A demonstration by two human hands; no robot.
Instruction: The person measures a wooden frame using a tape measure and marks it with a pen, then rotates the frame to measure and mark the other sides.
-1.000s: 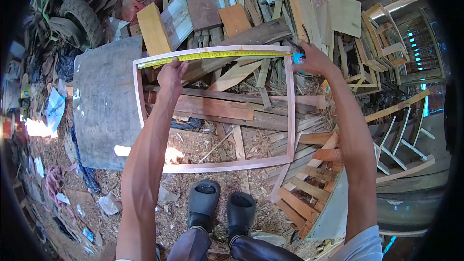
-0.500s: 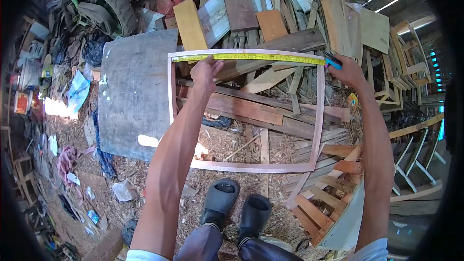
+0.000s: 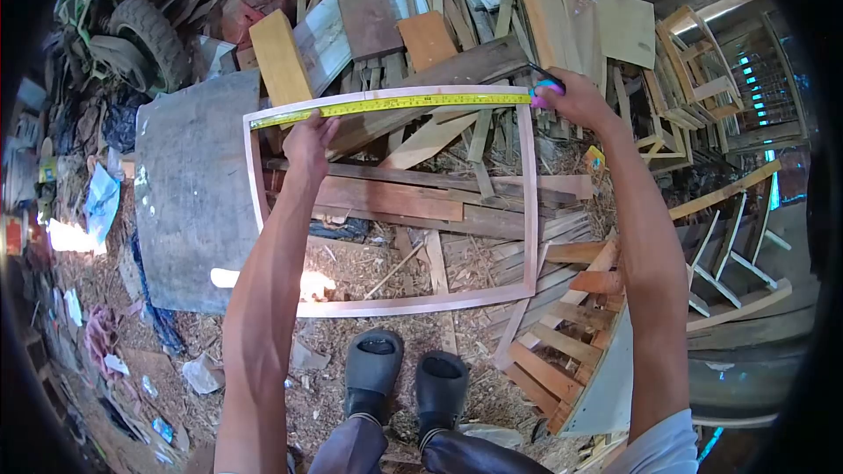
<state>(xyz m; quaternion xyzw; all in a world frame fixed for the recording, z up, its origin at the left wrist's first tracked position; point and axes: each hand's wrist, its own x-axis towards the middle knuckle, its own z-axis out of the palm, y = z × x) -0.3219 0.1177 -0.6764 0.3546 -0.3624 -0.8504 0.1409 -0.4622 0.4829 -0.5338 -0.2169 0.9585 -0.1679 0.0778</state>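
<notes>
Over the scrap-wood pile (image 3: pixel 413 26): tape measure (image 3: pixel 395 104) stretched along the wooden frame (image 3: pixel 529 211) top rail.
Blade is pinned to the rail by the closed left hand (image 3: pixel 309 142); case is gripped by right hand (image 3: pixel 569 101) fingers at the corner, so it is kept taut.

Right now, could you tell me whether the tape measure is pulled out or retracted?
Pulled out: the tape measure stretches along the top of the wooden frame, pinned by the left hand, gripped by the right hand.

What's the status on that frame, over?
Left hand pinches tape to frame top. Right hand grips tape case at right corner. Scrap boards piled behind.
</notes>
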